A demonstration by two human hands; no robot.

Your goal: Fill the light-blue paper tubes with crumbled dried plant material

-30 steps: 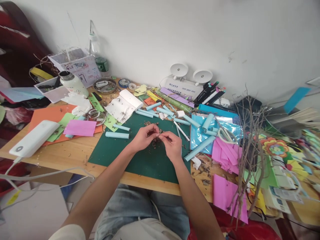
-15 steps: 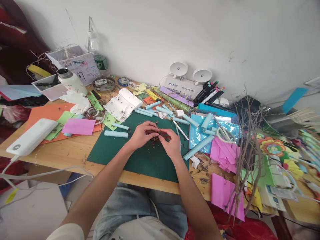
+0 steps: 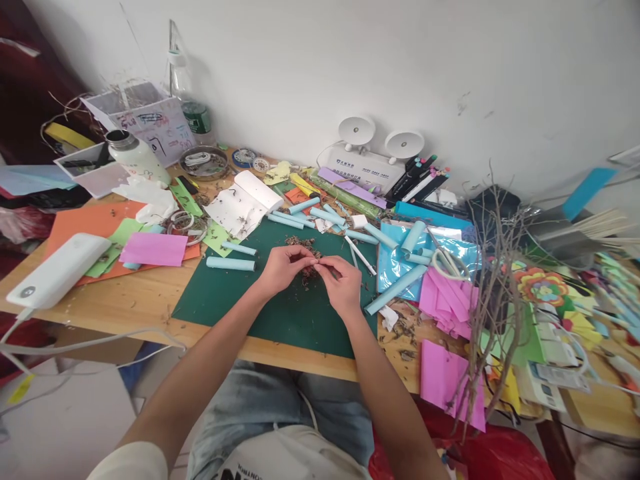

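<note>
Over the dark green cutting mat (image 3: 235, 300), my left hand (image 3: 283, 268) and my right hand (image 3: 343, 283) meet fingertip to fingertip. Both pinch a small brown, dry piece between thumb and fingers; I cannot make out what it is. Just beyond my fingers a heap of brown dried bits (image 3: 303, 244) lies on the mat. Pale blue paper rolls (image 3: 231, 263) lie left of my left hand, and another long roll (image 3: 391, 292) sits right of my right hand.
A white power bank (image 3: 56, 271) with cable sits at the left edge of the wooden table (image 3: 125, 303). Pink paper (image 3: 450, 381), dry twigs (image 3: 493, 300), scissors (image 3: 447, 261) and coloured sheets crowd the right. Boxes, a bottle (image 3: 134, 157) and markers line the wall.
My hands stay together over the mat, and the fingertips have closed into a tighter pinch. The view has shifted slightly.
</note>
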